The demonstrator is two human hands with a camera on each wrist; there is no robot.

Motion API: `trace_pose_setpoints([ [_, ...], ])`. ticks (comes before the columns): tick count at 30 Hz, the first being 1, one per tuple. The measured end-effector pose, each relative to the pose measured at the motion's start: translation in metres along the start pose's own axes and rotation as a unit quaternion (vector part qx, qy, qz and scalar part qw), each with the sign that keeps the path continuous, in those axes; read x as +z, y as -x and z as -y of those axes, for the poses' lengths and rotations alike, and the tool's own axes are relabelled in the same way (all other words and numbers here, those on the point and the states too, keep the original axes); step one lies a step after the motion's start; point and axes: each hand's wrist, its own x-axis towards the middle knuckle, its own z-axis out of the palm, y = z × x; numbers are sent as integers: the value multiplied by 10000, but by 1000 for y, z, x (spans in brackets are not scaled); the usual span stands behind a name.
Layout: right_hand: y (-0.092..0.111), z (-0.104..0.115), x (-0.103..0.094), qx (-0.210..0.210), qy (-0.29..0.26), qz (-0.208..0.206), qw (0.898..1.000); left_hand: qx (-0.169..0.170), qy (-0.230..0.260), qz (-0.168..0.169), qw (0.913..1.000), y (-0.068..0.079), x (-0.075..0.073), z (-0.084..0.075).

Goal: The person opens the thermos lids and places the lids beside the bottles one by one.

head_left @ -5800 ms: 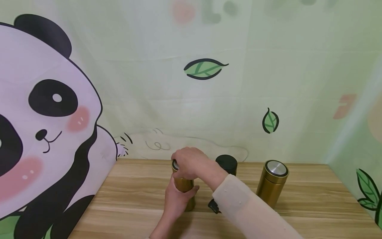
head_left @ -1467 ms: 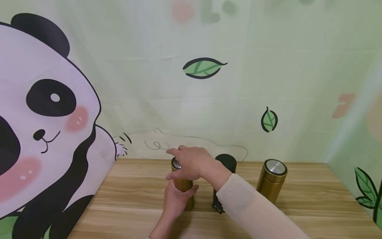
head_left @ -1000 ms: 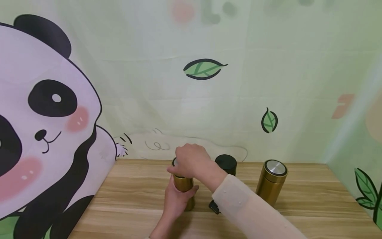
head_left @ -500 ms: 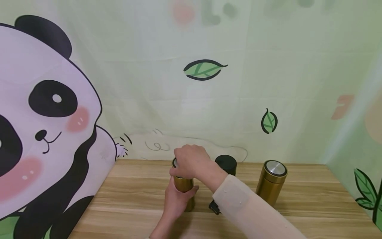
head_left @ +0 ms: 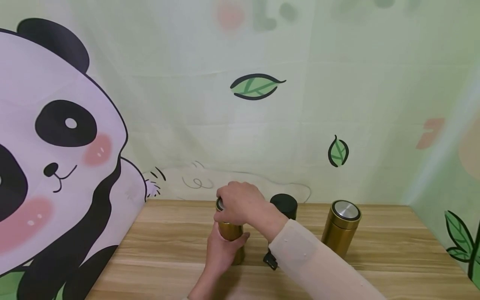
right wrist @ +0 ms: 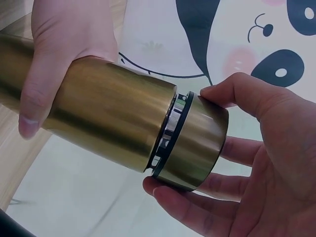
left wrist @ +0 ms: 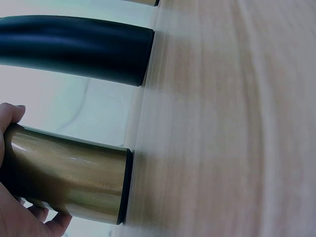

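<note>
In the head view my left hand (head_left: 221, 252) grips the body of a gold thermos (head_left: 231, 231) standing upright on the wooden table. My right hand (head_left: 240, 204) reaches across from the right and holds the thermos's lid from above. Close up in the right wrist view, thumb and fingers pinch the gold lid (right wrist: 201, 140). A narrow gap with a shiny silver neck (right wrist: 171, 126) shows between lid and body. The left wrist view has the thermos's dark base (left wrist: 126, 187) on the tabletop.
Right of the thermos stands a black bottle (head_left: 283, 205), partly hidden by the right forearm, with a black clip (head_left: 270, 261) low at its front. Farther right is a second gold thermos (head_left: 341, 233) with a silver-topped lid. A panda-print cloth (head_left: 210, 137) hangs behind the table (head_left: 168, 250).
My right hand's fingers were spread around the lid 1.5 s ago, then curled in on it and have turned slightly since. My left hand has kept its grip on the body.
</note>
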Motion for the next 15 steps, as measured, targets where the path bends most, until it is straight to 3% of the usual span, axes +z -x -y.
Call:
trace_pose_setpoints([
  [15, 2, 1, -2, -32, -183, 209, 9996, -65, -54, -50, 10000, 0, 0, -2],
])
